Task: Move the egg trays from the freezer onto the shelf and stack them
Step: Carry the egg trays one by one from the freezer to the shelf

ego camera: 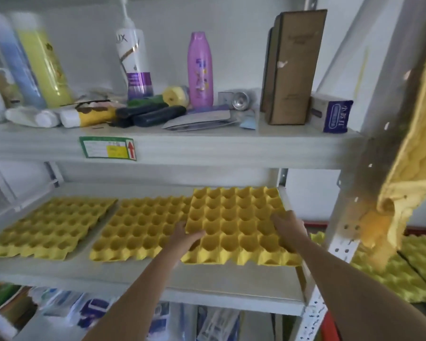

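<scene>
Three yellow egg trays lie on the middle shelf (133, 274). The right egg tray (239, 225) is held at both sides: my left hand (185, 238) grips its left edge and my right hand (289, 228) grips its right edge. Its left side overlaps the middle egg tray (138, 230), which lies flat on the shelf. A third tray, the left egg tray (52, 225), rests flat further left. More yellow trays (403, 274) lie lower right beyond the shelf post, and another yellow tray (413, 143) stands on edge at the right.
The upper shelf (182, 146) carries bottles (199, 70), tubes, a brown box (293, 67) and a small blue-and-white box (332, 114). A white perforated shelf post (340, 244) stands right beside my right forearm. Packaged goods (89, 311) fill the shelf below.
</scene>
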